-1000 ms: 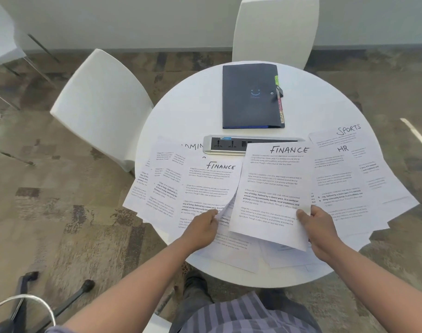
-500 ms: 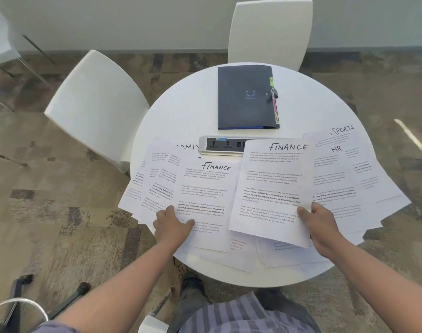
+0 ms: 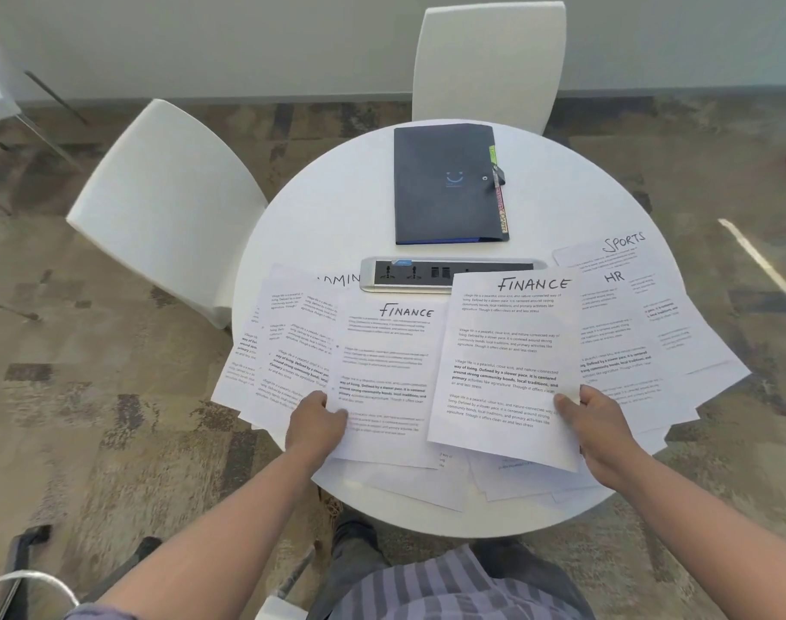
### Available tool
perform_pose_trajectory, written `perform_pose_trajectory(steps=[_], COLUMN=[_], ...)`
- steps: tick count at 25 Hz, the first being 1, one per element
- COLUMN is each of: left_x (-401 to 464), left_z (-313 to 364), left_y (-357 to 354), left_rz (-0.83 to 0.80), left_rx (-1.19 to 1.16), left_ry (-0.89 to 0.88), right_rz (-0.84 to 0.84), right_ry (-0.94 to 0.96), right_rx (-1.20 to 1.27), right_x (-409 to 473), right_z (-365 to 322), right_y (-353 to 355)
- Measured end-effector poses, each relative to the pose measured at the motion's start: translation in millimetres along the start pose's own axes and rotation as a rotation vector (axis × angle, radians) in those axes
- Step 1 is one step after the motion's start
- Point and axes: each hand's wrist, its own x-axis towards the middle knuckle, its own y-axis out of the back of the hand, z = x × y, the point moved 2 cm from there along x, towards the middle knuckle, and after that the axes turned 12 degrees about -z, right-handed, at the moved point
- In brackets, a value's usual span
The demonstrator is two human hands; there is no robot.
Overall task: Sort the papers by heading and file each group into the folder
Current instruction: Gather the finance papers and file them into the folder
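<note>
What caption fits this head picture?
Left hand and right hand each grip a Finance paper; folder waits shut.

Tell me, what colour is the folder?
Dark navy folder, best seen in the head view.

Both bare arms reach forward. The left hand [image 3: 316,423] pinches with curled fingers, and the right hand [image 3: 599,425] grips, thumb on top.

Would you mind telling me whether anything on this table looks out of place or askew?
Yes: the loose papers lie fanned and overlapping at odd angles, several hanging over the table edge, and some cover part of the power strip.
</note>
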Motion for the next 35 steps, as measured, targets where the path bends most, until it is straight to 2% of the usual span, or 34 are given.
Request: perform_pose_trajectory(steps=[3,10,12,15,17,28,32,35], left_x=[-10,-43,-50,-60,-59,-59,-56,-52], left_z=[21,66,72,78,78,79,84,84], left_y=[11,76,93,102,93,35,30,25], left_rz=[-0.022,-0.016,0.0,-0.102,-0.182,-0.37,-0.355,-0.427], left_rx=[-0.184,-0.194,-0.263,-0.458,-0.501,-0.475,-0.638,-0.751], left_ry=[-0.108,-0.328,-0.369,-0.444,-0.469,-0.389,-0.318,-0.266], right_rz=[-0.003,-0.017,-0.021,-0.038,-0.057,-0.28,-0.377,-0.444], right_ry=[0.013,0.014,0.011,0.004,0.009,0.094,0.104,0.101], right_rx=[0.002,0.009,0.01,0.016,0.034,0.167,0.2,0.194], right_x=[-3,3,3,1,-3,-33,-41,-46], right_z=[-5,-7,-8,-10,-14,-51,-55,-56], right_y=[-1,-8,-11,-18,-27,-57,-60,-64])
